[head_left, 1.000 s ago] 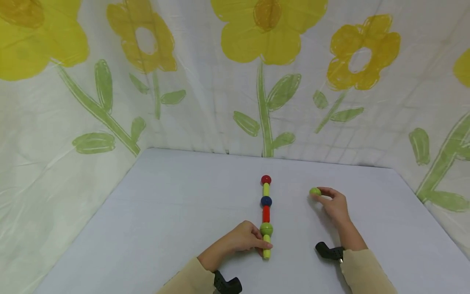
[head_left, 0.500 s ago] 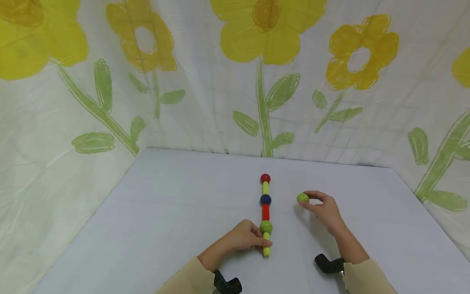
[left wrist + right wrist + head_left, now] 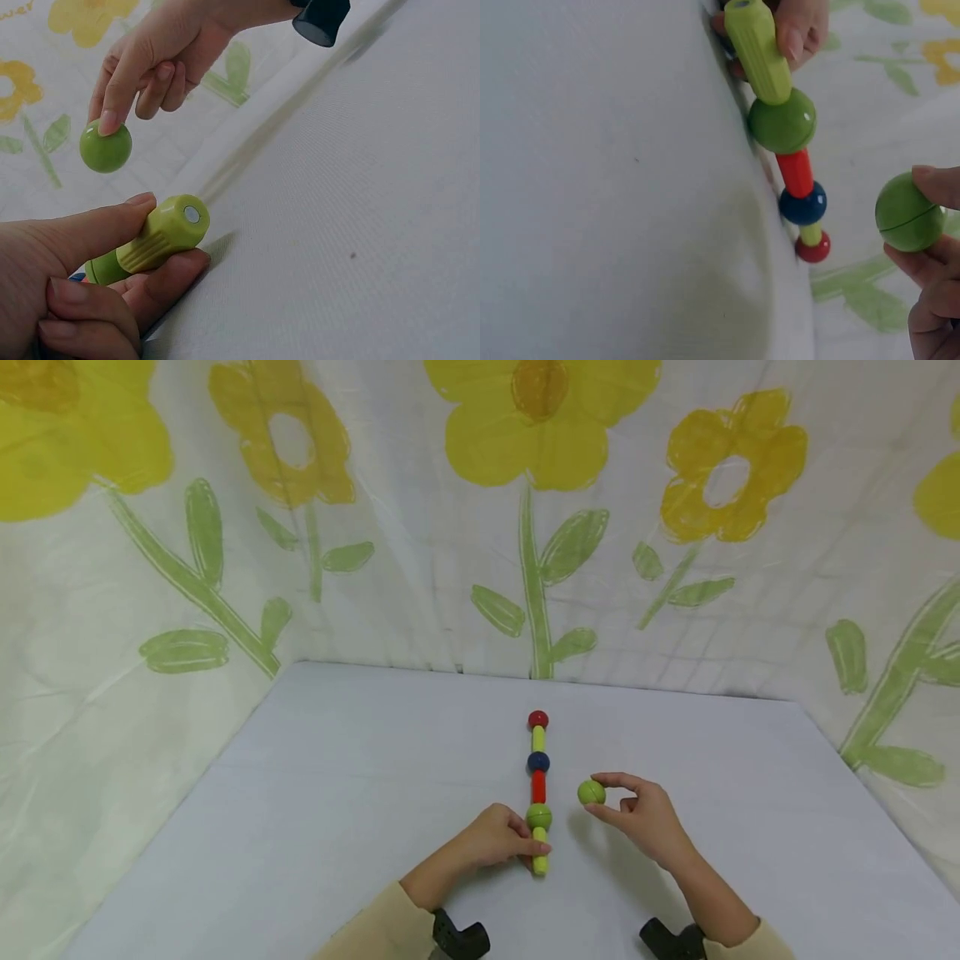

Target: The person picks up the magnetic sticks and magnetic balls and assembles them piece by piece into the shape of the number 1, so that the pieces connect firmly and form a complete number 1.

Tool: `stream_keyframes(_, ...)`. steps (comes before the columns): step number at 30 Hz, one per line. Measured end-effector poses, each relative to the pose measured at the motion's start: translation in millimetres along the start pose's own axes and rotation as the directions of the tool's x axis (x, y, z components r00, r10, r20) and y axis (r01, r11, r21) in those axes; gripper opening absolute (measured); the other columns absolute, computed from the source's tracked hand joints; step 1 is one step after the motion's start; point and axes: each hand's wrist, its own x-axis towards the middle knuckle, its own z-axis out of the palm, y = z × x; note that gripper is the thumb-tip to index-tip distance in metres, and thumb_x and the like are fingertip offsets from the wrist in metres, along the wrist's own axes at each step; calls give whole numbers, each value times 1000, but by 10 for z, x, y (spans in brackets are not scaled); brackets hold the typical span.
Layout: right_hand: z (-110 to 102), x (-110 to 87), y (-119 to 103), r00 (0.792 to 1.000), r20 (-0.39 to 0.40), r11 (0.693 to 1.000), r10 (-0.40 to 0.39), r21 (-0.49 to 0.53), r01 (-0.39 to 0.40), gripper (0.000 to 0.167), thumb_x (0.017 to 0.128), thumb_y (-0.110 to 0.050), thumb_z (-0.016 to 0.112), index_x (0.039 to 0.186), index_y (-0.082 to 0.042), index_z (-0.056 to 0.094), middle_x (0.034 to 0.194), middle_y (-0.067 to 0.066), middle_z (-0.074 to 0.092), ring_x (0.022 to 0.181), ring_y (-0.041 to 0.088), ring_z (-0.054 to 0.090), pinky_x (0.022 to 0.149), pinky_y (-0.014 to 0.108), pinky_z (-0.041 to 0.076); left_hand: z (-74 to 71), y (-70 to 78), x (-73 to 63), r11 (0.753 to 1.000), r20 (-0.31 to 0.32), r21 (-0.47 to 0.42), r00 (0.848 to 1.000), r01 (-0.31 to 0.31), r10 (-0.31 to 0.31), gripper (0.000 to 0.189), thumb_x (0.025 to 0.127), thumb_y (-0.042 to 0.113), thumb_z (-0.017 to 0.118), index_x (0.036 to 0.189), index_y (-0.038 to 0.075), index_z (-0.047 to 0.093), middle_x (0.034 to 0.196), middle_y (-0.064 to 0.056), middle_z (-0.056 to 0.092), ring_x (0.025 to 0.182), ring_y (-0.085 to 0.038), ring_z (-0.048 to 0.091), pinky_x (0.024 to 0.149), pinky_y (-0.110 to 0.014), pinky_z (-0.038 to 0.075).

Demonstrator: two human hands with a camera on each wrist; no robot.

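Note:
My left hand (image 3: pixel 489 840) pinches the yellow-green ribbed rod (image 3: pixel 166 234) at the near end of a straight chain lying on the table. A small silver disc (image 3: pixel 192 214) shows in that rod's end face. Further along come a green ball (image 3: pixel 783 121), a red rod (image 3: pixel 795 174), a blue ball (image 3: pixel 538 762), another yellow-green rod (image 3: pixel 538 739) and a red ball (image 3: pixel 537 719) at the far end. To the right of the chain, my right hand (image 3: pixel 651 822) holds a loose green ball (image 3: pixel 591 792) between thumb and fingertips, above the table and apart from the chain.
A white-covered table (image 3: pixel 360 735) spreads out around the chain. Behind it hangs a pale curtain (image 3: pixel 420 568) printed with yellow flowers. Black wrist cameras (image 3: pixel 459 938) sit below both hands at the sleeves.
My right hand has brought the green ball leftward and nearer to me, closer to the chain. The left hand keeps its grip on the near rod, almost unmoved.

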Motion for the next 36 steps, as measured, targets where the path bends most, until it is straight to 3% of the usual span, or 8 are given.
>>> stream_keyframes(3, 38, -66, -9, 1000, 18, 1000, -6, 11, 6, 43, 80, -17, 81, 118, -2, 67, 94, 10, 65, 45, 7, 30, 43, 21, 25, -1, -14, 14, 1000, -5, -2, 1000, 0, 0, 25, 80, 24, 81, 70, 6, 68, 57, 3, 59, 49, -10, 38, 45, -21, 27)
stream_keyframes(10, 112, -177, -23, 997, 71, 999, -23, 33, 21, 43, 80, -18, 81, 117, -2, 67, 99, 5, 66, 43, 6, 31, 43, 21, 27, 6, -55, 43, 1000, -9, -21, 1000, -13, 13, 24, 81, 23, 81, 70, 5, 71, 57, 2, 61, 45, -8, 37, 43, -20, 26)
stream_keyframes(14, 154, -225, -28, 993, 119, 999, -13, 40, 8, 43, 80, -19, 81, 117, -2, 67, 70, 3, 58, 43, 5, 30, 43, 19, 26, 5, -62, 48, 999, -19, -27, 1000, -19, 19, 24, 81, 23, 81, 69, 5, 70, 56, 3, 58, 44, -7, 36, 42, -20, 25)
stream_keyframes(23, 258, -339, -41, 972, 231, 998, -32, 57, 19, 41, 82, -21, 79, 116, -3, 66, 55, -2, 41, 43, 4, 29, 43, 18, 25, -4, -65, 54, 998, -9, -27, 999, -49, 49, 23, 82, 21, 79, 69, 4, 70, 55, 4, 55, 44, -7, 36, 42, -19, 26)
stream_keyframes(31, 346, -437, -29, 945, 291, 986, -149, 116, 120, 38, 82, -17, 79, 115, -1, 67, 50, -10, 33, 43, -1, 27, 42, 17, 24, -4, -71, 56, 997, -11, -34, 998, -64, 63, 20, 83, 17, 78, 70, 4, 70, 53, 4, 51, 43, -6, 34, 41, -19, 25)
stream_keyframes(36, 402, -475, -26, 928, 327, 980, -176, 144, 135, 39, 82, -15, 79, 115, -1, 66, 51, -11, 35, 43, -1, 27, 43, 17, 23, -4, -57, 52, 997, -16, -38, 997, -71, 70, 21, 82, 18, 79, 70, 3, 71, 53, 4, 51, 44, -6, 34, 42, -19, 25)
